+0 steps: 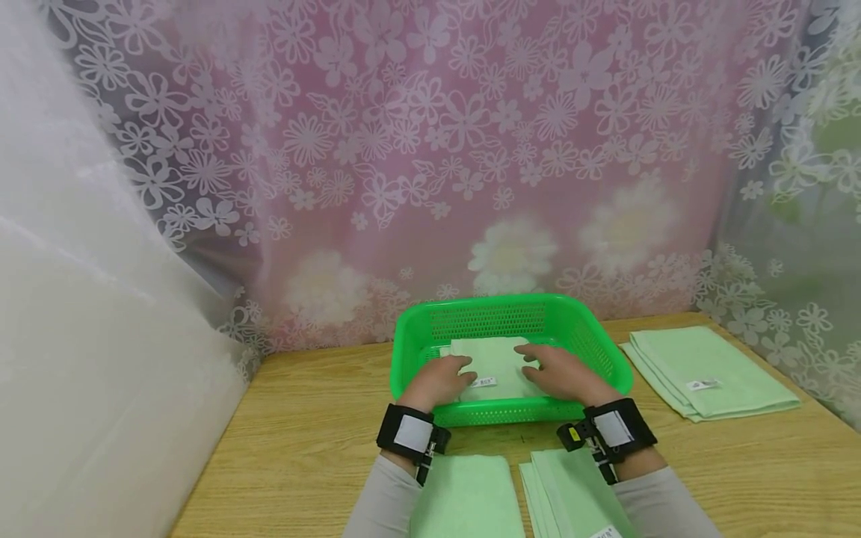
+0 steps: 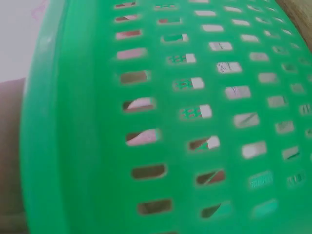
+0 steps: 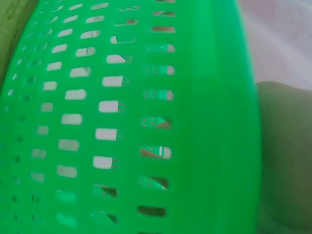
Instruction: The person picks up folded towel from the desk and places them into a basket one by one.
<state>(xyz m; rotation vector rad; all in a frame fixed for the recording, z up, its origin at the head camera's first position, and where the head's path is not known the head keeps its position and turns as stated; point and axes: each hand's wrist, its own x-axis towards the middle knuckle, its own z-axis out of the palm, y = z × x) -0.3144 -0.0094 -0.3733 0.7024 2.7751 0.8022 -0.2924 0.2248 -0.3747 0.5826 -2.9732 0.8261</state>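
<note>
The step in hand appears to be setting or squaring the folded green cloth (image 1: 498, 361) inside the perforated green basket (image 1: 507, 412), where it lies flat with its white tag (image 1: 483, 382) facing up. The left hand (image 1: 439, 379) and right hand (image 1: 561, 370) reach over the front rim, one at each side of the cloth, fingers parted and slightly bent, with no grip visible (fingertip contact cannot be confirmed; the wrist views show mainly basket wall). Two folded cloths, one at left (image 1: 467, 497) and one at right (image 1: 572, 489), lie before the basket; another cloth (image 1: 720, 373) lies to its right. The next move likely calls for level edges, then lifting both hands clear of the rim
</note>
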